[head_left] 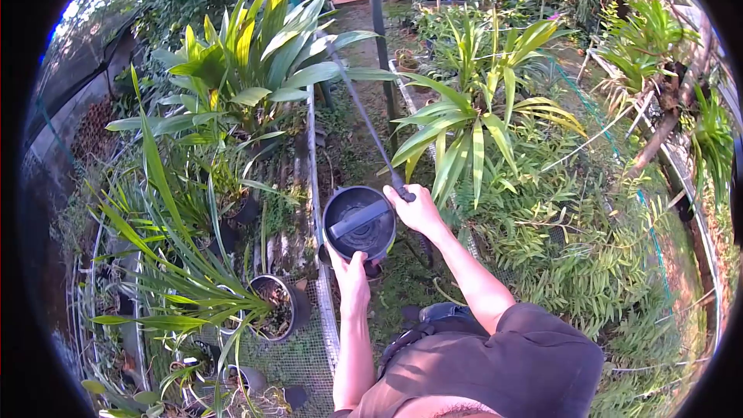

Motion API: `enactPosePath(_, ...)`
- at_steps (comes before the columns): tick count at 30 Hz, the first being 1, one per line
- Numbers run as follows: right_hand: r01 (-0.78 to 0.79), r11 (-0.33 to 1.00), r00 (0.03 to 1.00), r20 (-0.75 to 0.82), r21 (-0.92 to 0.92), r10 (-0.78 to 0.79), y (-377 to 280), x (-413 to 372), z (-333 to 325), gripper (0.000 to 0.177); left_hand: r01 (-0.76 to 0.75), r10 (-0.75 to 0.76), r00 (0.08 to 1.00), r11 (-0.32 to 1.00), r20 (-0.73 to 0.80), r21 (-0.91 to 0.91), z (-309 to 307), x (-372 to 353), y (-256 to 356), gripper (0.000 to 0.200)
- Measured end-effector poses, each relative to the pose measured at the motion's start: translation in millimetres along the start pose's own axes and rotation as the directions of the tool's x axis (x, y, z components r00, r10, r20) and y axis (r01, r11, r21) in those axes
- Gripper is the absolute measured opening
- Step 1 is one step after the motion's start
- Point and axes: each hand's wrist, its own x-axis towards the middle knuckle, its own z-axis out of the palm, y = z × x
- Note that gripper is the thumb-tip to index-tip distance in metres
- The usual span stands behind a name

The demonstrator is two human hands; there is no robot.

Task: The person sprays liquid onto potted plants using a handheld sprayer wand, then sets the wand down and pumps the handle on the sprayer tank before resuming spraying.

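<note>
In front of my body is a dark round tank (334, 203) with a bar handle (360, 219) across its top; it looks like a pump sprayer. My left hand (350, 279) is closed on the near side of its rim, with some fingers hidden beneath. My right hand (419, 207) wraps the dark grip of a long thin spray wand (362, 112), just right of the tank. The wand slants up and away to the left, its far end among the broad leaves of a potted plant (286, 54).
A bench with wire mesh (290, 371) runs along the left, carrying a black pot (298, 306) with long narrow leaves. Bushy green plants (573, 263) fill the right side. A dark post (381, 54) stands ahead beside the path. Branches (665, 131) reach in at far right.
</note>
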Motion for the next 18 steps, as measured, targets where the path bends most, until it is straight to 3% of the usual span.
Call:
enactPosePath(2, -0.026, 0.997, 1.0, -0.004, -0.075, 0.025, 3, 8, -7, 0.058, -0.034, 0.036, 0.996, 0.999, 0.078, -0.033, 1, 3, 4, 0.09)
enactPosePath(4, -0.082, 0.993, 0.994, 0.067, -0.09, 0.088, 5, 3, -16, 0.059, -0.029, 0.03, 0.999, 0.999, 0.031, -0.02, 2, -1, 1, 0.078)
enactPosePath(8, -0.176, 0.984, 0.975, 0.14, 0.027, 0.17, 62, -19, -7, 0.061, 0.054, -0.057, 0.998, 0.996, -0.037, -0.076, -3, -23, -23, 0.088)
enactPosePath(10, -0.148, 0.989, 0.976, 0.158, -0.031, 0.151, 63, -20, -8, 0.06, 0.09, -0.09, 0.996, 0.992, 0.012, -0.085, -5, -26, -30, 0.091)
enactPosePath(12, -0.13, 0.99, 0.984, 0.125, 0.05, 0.123, 54, -14, -9, 0.059, 0.063, -0.062, 0.997, 0.997, 0.039, -0.037, -5, -23, -36, 0.092)
enactPosePath(18, -0.026, 0.995, 0.988, 0.148, -0.096, 0.04, 11, 11, -12, 0.058, -0.004, 0.006, 1.0, 0.997, 0.03, -0.075, 3, -7, -32, 0.093)
